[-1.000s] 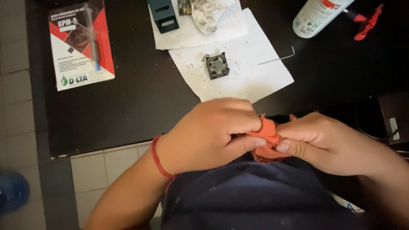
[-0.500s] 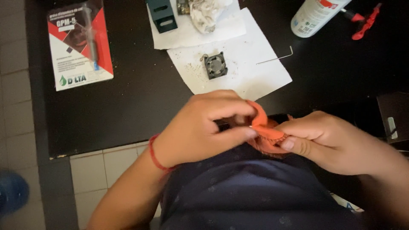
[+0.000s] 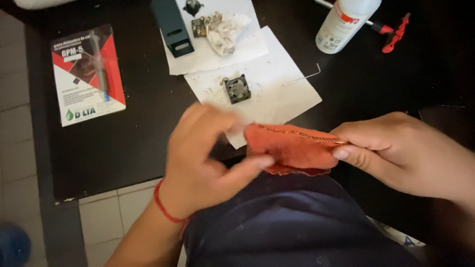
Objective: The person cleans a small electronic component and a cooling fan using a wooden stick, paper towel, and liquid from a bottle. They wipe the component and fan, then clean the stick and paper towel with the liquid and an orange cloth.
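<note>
Low in the head view, just above the person's dark-clothed lap, both hands meet on an orange cloth (image 3: 292, 151). At about 7 o'clock of the cloth, the left hand (image 3: 205, 163), blurred and with a red cord (image 3: 163, 207) round its wrist, has its thumb on the cloth's near left corner and its fingers curled over the left edge. At 3 o'clock the right hand (image 3: 396, 146) pinches the cloth's right end between thumb and forefinger, the other fingers folded. The cloth lies flat and stretched between them, over the near edge of the black table (image 3: 138, 143).

Nothing covers the cloth itself; the left hand hides part of the white paper sheet (image 3: 277, 96) behind it. On that sheet, at 12 o'clock of the hands, sits a small square grey fan (image 3: 237, 89), with a thin bent metal wire (image 3: 303, 76) at 1 o'clock. Farther up lie a crumpled white tissue (image 3: 225, 32) beside a small circuit part (image 3: 200, 25), and a dark teal box (image 3: 173, 24).

At 10 o'clock lies a flat rectangular card package (image 3: 88, 74), red, black and white, holding a grey syringe. At 2 o'clock stands a white bottle (image 3: 344, 22) with a red label, a red-handled tool (image 3: 393, 32) just beside it.
</note>
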